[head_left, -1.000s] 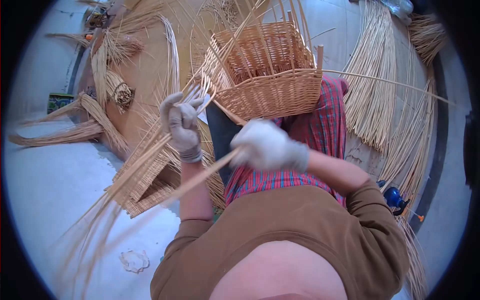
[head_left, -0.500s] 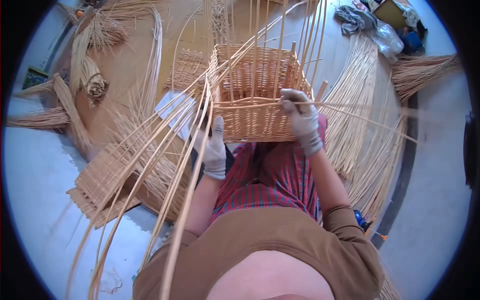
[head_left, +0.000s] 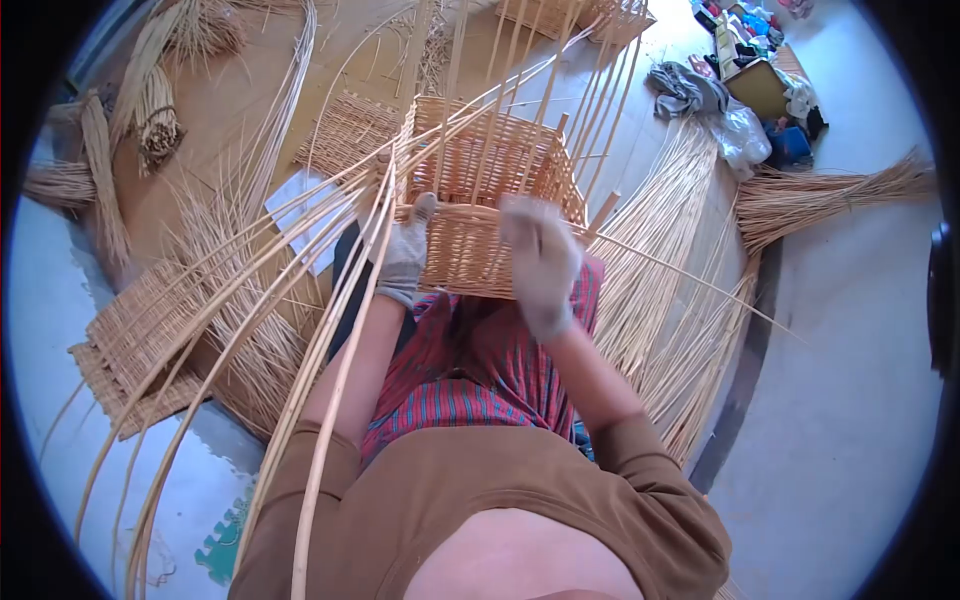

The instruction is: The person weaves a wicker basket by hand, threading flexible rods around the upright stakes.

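Note:
A rectangular wicker basket (head_left: 468, 250) rests at my lap, with upright stakes (head_left: 490, 100) rising from its walls. My left hand (head_left: 403, 258), in a pale knit glove, grips its near left corner. The thumb lies against the front wall and the other fingers are mostly hidden. A bundle of long willow rods (head_left: 290, 290) fans from that corner toward me and past my left arm. My right hand (head_left: 545, 265), gloved too, is at the front rim, right of the middle. Motion smears its fingers. One thin rod (head_left: 690, 272) sticks out to the right beyond this hand.
Spread rods (head_left: 650, 270) lie on the floor at right, below another bundle (head_left: 830, 200). Woven panels (head_left: 150, 330) and loose rods lie at left. A white sheet (head_left: 303, 220) is beside the basket. Clothes and plastic bags (head_left: 740, 135) sit at the upper right.
My right hand has moved left along the front rim, and its fingers have blurred. The rod at right, smeared before, now shows sharply. My left hand keeps its corner. The whole view has shifted.

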Demonstrator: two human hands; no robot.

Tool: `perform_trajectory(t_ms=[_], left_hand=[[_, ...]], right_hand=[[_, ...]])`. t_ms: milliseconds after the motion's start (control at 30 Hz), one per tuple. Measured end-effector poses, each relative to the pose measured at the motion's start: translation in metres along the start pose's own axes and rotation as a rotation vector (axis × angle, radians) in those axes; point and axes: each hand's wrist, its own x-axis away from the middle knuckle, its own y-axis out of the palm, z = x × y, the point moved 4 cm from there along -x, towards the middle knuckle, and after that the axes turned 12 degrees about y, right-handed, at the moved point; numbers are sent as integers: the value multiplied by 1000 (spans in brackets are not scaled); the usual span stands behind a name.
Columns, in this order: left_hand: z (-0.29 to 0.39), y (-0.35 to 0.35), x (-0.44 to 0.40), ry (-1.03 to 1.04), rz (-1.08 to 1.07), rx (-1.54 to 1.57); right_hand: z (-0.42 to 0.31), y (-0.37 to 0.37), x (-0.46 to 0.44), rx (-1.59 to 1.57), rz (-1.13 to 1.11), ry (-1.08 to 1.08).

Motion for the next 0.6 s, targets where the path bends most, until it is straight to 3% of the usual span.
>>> perform_trajectory(t_ms=[67, 133, 200, 267, 333, 367, 433, 467, 533, 600], left_hand=[[-10, 5, -3, 122, 153, -9], [-28, 11, -8, 148, 153, -158], [-26, 11, -14, 146, 213, 66], [2, 7, -16, 111, 195, 190], [14, 3, -12, -9, 148, 223], [-4, 3, -7, -94, 84, 130], [-3, 6, -8, -37, 159, 204], [-3, 7, -5, 20, 226, 284], [-30, 3, 6, -143, 148, 176], [7, -17, 28, -2, 258, 278]], right_hand=[[-30, 26, -69, -144, -88, 43], [-54, 64, -112, 120, -28, -150], [-48, 99, -151, 129, 60, -234], [-52, 88, -150, 57, 112, -258], [-53, 42, -119, 115, -297, 333], [-8, 26, -87, -83, -140, 303], [80, -7, -22, -451, 150, 143], [104, -10, 8, -724, 190, 347], [71, -29, 16, -706, 135, 396], [75, -44, 23, -696, 116, 439]])
